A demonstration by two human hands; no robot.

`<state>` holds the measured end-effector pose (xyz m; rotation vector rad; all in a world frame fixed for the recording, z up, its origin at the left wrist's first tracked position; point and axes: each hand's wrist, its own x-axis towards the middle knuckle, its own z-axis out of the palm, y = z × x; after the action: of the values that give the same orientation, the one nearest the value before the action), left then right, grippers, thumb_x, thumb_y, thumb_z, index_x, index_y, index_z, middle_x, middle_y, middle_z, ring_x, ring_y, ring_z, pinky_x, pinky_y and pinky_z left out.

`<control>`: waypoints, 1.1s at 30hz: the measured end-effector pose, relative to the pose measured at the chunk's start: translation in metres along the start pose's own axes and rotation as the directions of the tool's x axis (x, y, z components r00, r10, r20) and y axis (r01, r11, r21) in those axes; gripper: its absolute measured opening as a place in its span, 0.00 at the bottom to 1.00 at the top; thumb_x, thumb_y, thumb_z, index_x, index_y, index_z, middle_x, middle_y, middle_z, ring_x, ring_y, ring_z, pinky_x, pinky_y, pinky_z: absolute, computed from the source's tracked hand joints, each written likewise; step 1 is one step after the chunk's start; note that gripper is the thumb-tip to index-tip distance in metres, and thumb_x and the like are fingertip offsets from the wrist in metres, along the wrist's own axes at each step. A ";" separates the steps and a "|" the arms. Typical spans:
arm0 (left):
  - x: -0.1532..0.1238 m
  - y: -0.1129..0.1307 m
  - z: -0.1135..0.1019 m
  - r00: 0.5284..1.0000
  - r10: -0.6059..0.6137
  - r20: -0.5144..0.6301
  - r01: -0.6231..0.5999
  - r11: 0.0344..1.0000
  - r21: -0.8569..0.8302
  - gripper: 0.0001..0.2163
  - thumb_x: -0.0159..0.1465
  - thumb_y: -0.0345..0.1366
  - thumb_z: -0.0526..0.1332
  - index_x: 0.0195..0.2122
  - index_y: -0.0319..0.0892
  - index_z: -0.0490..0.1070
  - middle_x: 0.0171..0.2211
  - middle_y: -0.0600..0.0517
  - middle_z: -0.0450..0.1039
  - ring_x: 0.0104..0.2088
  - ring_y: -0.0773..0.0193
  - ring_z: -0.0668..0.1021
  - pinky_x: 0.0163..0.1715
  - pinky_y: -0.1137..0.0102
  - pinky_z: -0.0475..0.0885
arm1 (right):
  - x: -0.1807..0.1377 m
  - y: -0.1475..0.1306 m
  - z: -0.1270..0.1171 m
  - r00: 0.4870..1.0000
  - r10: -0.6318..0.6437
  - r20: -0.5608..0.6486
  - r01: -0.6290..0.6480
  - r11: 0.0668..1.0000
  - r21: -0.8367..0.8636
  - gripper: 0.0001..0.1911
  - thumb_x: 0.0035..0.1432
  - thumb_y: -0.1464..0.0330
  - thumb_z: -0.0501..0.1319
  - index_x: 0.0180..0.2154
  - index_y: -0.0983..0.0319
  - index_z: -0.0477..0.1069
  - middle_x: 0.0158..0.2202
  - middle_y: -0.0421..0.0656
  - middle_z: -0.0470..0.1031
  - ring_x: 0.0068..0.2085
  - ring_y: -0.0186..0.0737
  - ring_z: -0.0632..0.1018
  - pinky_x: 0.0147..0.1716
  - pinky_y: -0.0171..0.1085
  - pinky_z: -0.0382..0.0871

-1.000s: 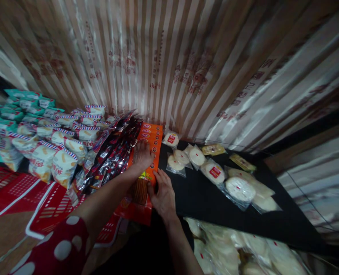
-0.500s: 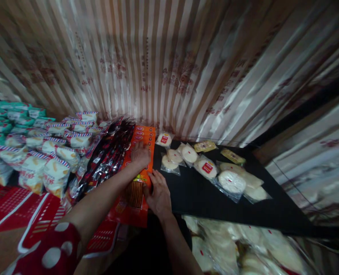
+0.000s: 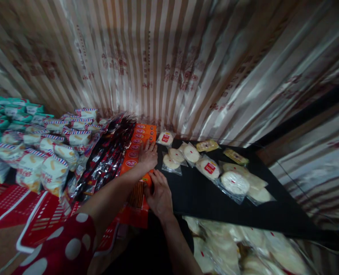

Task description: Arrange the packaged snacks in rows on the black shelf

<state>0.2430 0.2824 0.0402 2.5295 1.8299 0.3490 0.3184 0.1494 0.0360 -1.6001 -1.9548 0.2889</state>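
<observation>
A row of overlapping orange snack packets (image 3: 133, 152) lies on the black shelf, the nearest showing brown sticks through a clear window. My left hand (image 3: 148, 156) rests on their upper right part, fingers stretched out and slightly apart. Just below it, my right hand (image 3: 159, 196) grips the right edge of the nearest packet, thumb on the packet and fingers bent at the edge; the fingertips are partly hidden. Dark red and black shiny packets (image 3: 106, 160) lie against the orange row on its left.
White-and-blue snack bags (image 3: 55, 172) and green bags (image 3: 15, 110) stand at left, above red baskets (image 3: 46, 217). Round white wrapped cakes (image 3: 234, 182) and two yellow packets (image 3: 207, 145) lie on the black shelf (image 3: 195, 198) at right. More wrapped cakes (image 3: 221, 244) sit below. Striped sheeting (image 3: 158, 68) hangs behind.
My left hand has slid slightly right over the orange packets, its fingers now reaching toward their right edge. My right hand stays nearly in place. The view has shifted a little.
</observation>
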 end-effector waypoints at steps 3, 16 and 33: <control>0.000 0.000 0.003 0.999 -0.039 0.013 0.040 0.999 -0.027 0.21 0.64 0.35 0.45 0.58 0.40 0.60 0.63 0.50 0.54 0.64 0.48 0.50 0.60 0.46 0.44 | 0.000 0.001 0.001 1.000 -0.003 0.001 0.003 1.000 -0.002 0.22 0.59 0.64 0.52 0.51 0.69 0.67 0.55 0.55 0.67 0.58 0.50 0.64 0.56 0.48 0.61; -0.012 0.006 -0.024 0.994 0.010 -0.109 -0.013 0.999 -0.030 0.23 0.64 0.43 0.50 0.59 0.40 0.59 0.63 0.45 0.53 0.64 0.51 0.48 0.62 0.50 0.44 | 0.001 0.003 0.004 1.000 -0.013 -0.007 0.012 1.000 -0.009 0.22 0.58 0.64 0.53 0.51 0.68 0.68 0.54 0.53 0.68 0.57 0.50 0.64 0.55 0.49 0.62; -0.148 -0.011 -0.046 0.993 -0.086 -0.087 0.088 0.996 0.027 0.23 0.65 0.42 0.48 0.58 0.36 0.57 0.60 0.38 0.56 0.62 0.49 0.57 0.58 0.53 0.57 | -0.001 0.001 0.003 0.999 -0.003 -0.052 0.005 0.998 0.057 0.21 0.56 0.66 0.54 0.50 0.66 0.69 0.55 0.51 0.67 0.57 0.47 0.64 0.55 0.47 0.62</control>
<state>0.1804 0.1413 0.0576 2.4810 1.9828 0.4377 0.3177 0.1491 0.0327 -1.5521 -1.8937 0.2959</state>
